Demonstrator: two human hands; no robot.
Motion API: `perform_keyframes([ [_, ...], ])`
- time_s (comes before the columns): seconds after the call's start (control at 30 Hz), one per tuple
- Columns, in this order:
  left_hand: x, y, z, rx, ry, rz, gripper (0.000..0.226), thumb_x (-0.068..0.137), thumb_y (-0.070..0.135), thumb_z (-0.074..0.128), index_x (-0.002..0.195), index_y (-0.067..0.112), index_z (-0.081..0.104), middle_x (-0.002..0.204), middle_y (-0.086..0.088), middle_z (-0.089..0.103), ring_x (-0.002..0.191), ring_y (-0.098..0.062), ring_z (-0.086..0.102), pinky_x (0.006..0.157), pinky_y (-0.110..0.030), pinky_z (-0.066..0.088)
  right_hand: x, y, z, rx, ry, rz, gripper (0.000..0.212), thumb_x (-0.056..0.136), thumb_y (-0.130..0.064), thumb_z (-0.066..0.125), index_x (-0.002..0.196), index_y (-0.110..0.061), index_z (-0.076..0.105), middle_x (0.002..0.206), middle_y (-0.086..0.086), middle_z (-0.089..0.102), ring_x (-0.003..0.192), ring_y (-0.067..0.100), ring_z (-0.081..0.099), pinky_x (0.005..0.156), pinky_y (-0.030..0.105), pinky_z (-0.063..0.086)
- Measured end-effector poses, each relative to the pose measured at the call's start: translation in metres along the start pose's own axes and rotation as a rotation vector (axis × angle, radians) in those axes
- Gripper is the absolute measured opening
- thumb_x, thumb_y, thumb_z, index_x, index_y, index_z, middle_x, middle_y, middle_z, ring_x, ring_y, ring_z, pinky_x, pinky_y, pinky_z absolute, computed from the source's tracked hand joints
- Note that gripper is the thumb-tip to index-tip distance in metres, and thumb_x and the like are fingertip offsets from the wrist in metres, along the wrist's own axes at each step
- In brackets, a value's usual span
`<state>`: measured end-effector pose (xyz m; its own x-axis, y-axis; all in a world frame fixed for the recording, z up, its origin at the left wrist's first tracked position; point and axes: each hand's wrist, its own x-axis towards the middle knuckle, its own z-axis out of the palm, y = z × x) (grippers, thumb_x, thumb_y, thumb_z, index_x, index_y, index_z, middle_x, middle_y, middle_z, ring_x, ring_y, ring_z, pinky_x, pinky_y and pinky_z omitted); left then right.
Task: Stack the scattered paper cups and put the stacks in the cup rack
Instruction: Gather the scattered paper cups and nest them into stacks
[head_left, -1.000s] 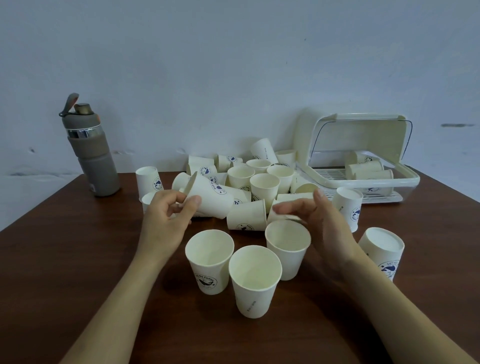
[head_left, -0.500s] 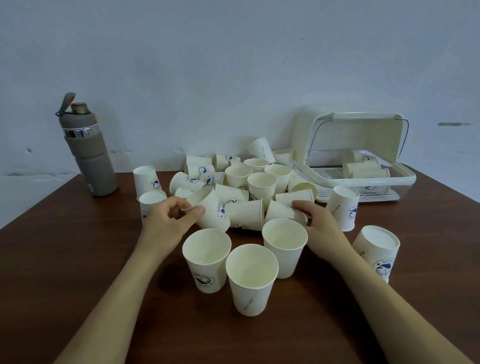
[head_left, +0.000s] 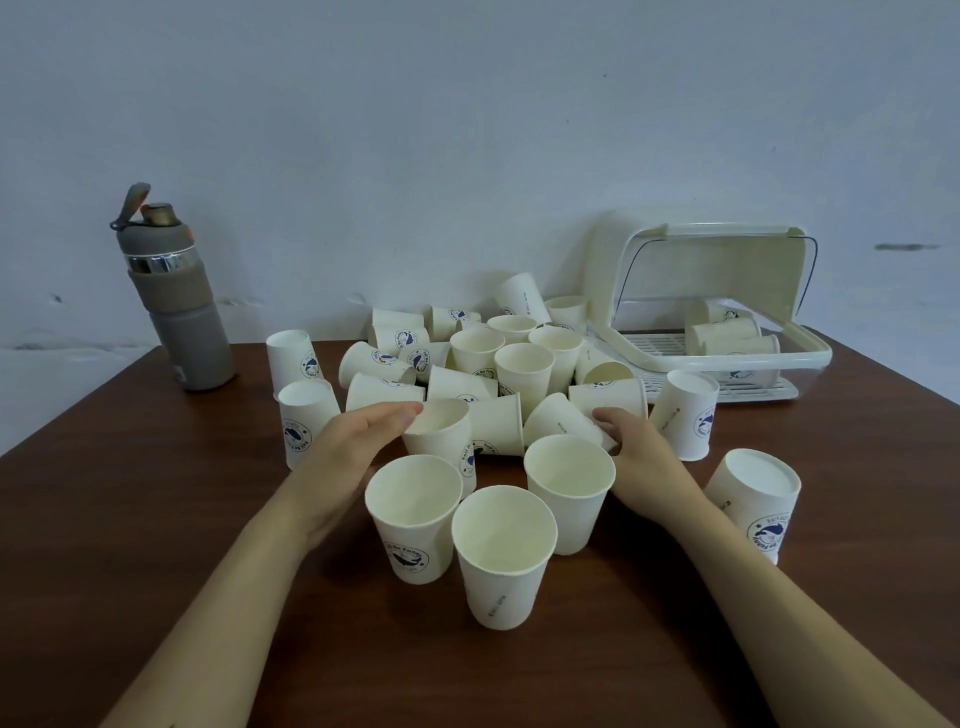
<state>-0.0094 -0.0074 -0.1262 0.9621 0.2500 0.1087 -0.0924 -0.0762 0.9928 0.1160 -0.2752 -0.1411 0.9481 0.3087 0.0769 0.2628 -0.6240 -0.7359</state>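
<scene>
Where hands (head_left: 358, 447) reach, 3 upright cups (head_left: 503, 553) (front) block.

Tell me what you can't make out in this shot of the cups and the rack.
Head view only:
- Left hand: fingers hidden behind a cup, so the grip is unclear.
- Right hand: fingertips hidden among fallen cups; hold unclear.
- Rack: cups lie inside, but its wall and lid blur the count.
- Pile: rear cups hidden by front ones.
- Logo text: too small to read.
- Bottle: contents hidden by its sleeve.
</scene>
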Motion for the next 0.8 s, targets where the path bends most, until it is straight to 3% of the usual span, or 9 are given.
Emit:
perform_keyframes([
  [0.07,0.0006,-0.0007,-0.0013,-0.071,-0.043,-0.037,0.056,0.079,0.062,0.067,0.114,0.02,0.075,0.121,0.001,0.074,0.119,-0.015,0.065,0.102,-0.037,0.048,-0.0002,-0.0004,0.0003,-0.006,0.007,-0.001,0.073,0.085,-0.024,0.077,0.148,-0.012,0.043,0.147,0.009,0.054,0.131,0.026,0.053,0.103,0.034,0.043],
  [0.2,0.0016,-0.0022,-0.005,-0.114,-0.117,-0.068,0.075,0.086,0.069,0.044,0.131,0.013,0.064,0.131,-0.002,0.069,0.127,-0.015,0.061,0.112,-0.039,0.039,0.0002,-0.0003,0.0012,-0.002,0.026,-0.006,0.069,0.085,-0.025,0.076,0.146,-0.013,0.046,0.143,0.008,0.056,0.127,0.024,0.054,0.097,0.03,0.042],
  [0.33,0.0022,-0.0019,-0.0033,-0.112,-0.156,-0.086,0.075,0.089,0.065,0.033,0.134,0.012,0.062,0.133,-0.002,0.068,0.127,-0.016,0.061,0.115,-0.041,0.037,0.0018,0.0013,0.0009,0.018,0.041,-0.001,0.074,0.084,-0.031,0.078,0.148,-0.015,0.044,0.144,0.007,0.056,0.127,0.024,0.055,0.099,0.034,0.045],
  [0.43,0.0038,-0.0039,-0.0031,-0.102,-0.185,-0.088,0.077,0.09,0.067,0.031,0.135,0.012,0.061,0.133,-0.005,0.068,0.127,-0.02,0.061,0.115,-0.045,0.036,0.0014,0.0002,0.0011,0.062,0.071,-0.002,0.077,0.085,-0.039,0.077,0.149,-0.015,0.041,0.143,0.007,0.056,0.121,0.023,0.057,0.093,0.031,0.045],
  [0.63,0.0039,-0.0051,-0.0018,-0.121,-0.199,-0.1,0.078,0.088,0.067,0.033,0.128,0.008,0.066,0.125,-0.013,0.071,0.12,-0.029,0.064,0.107,-0.044,0.044,-0.0007,-0.0028,0.0021,0.091,0.115,-0.018,0.073,0.088,-0.041,0.073,0.148,-0.013,0.043,0.139,0.006,0.057,0.105,0.013,0.052,0.088,0.027,0.04],
  [0.73,0.0044,-0.0034,-0.0002,-0.088,-0.068,-0.006,0.07,0.09,0.062,0.038,0.119,0.007,0.069,0.114,-0.011,0.075,0.109,-0.027,0.07,0.094,-0.039,0.051,-0.0003,-0.003,0.0021,0.107,0.125,-0.017,0.07,0.088,-0.041,0.073,0.146,-0.013,0.045,0.136,0.005,0.058,0.106,0.014,0.054,0.089,0.028,0.042],
  [0.8,0.0048,-0.0046,-0.0007,0.138,0.186,0.201,0.052,0.088,0.056,0.047,0.106,0.014,0.071,0.101,-0.001,0.077,0.096,-0.017,0.071,0.079,-0.032,0.051,0.0001,-0.0032,0.0018,0.125,0.139,-0.013,0.068,0.087,-0.041,0.073,0.144,-0.015,0.047,0.133,0.003,0.061,0.107,0.015,0.057,0.089,0.029,0.044],
])
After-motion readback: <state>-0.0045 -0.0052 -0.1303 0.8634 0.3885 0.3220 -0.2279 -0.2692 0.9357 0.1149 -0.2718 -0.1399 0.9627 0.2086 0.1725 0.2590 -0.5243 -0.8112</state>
